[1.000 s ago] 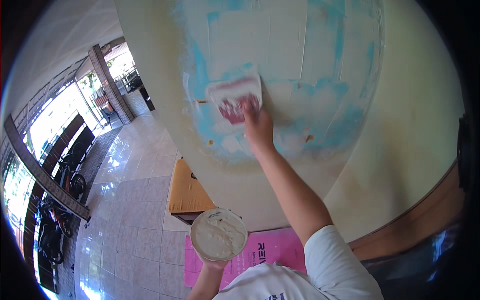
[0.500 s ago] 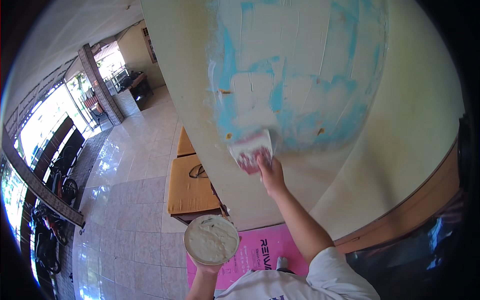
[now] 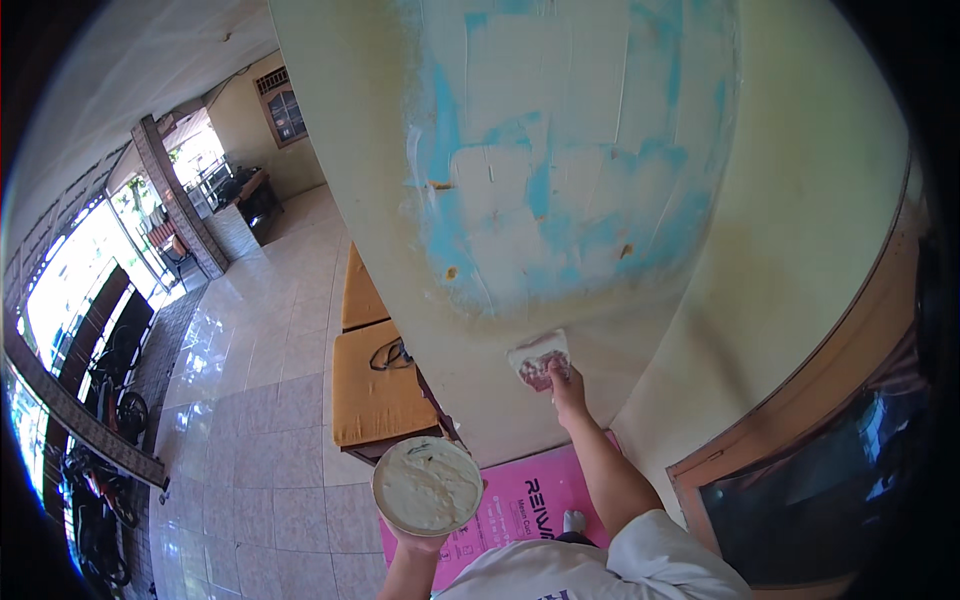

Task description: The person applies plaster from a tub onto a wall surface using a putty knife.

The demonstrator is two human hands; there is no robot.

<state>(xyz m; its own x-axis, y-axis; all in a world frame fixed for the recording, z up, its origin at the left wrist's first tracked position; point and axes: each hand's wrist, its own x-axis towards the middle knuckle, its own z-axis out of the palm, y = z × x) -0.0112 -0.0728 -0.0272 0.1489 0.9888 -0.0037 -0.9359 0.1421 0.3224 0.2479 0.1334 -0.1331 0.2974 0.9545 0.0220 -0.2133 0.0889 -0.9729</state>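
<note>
My left hand (image 3: 420,541) holds a round bowl (image 3: 377,505) from below, with its fingers mostly hidden under it. Pale, creamy wall putty (image 3: 430,485) nearly fills the bowl. In my right hand (image 3: 568,393) is a wide putty knife (image 3: 538,362), its reddish blade smeared with white putty. The blade sits in front of the wall's lower part, below the patched area; whether it touches the wall I cannot tell. Above it the wall patch (image 3: 500,215) shows white putty strokes over light blue, with a few small orange-brown spots.
Left of the wall stand orange-topped pieces of furniture (image 3: 370,400), a dark strap (image 3: 390,354) lying on one. Flattened pink cardboard (image 3: 490,515) covers the floor by my foot. A wood-framed dark glass panel (image 3: 800,520) is at right. Motorbikes (image 3: 95,510) stand at far left.
My right hand has drawn the putty knife down and slightly right, away from the patch's lower edge. The view has shifted a little; the bowl stays in my left hand.
</note>
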